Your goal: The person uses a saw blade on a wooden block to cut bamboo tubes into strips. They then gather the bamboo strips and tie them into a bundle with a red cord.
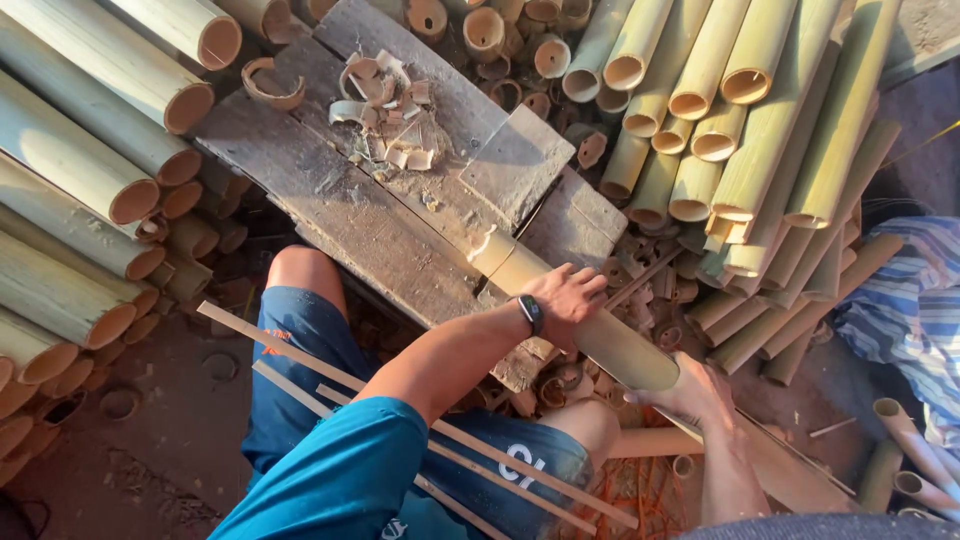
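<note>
While we lean over the worn plank block [330, 190], here's our setup:
Bamboo pole [570, 310]: slanted, its far end resting on that block.
Left hand [567, 297]: fingers curled over the pole's middle.
Right hand [690, 392]: wrapped round its near end.
Shavings [390, 110]: heaped on the planks.

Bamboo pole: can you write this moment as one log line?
left hand: on top of bamboo pole | right hand: grips pole's near end | pole's far end: on wooden block | shavings: on block

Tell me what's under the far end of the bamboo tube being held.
The bamboo tube rests its far end on the worn wooden block, steadied by the left hand and right hand. Its near underside is hidden.
</note>
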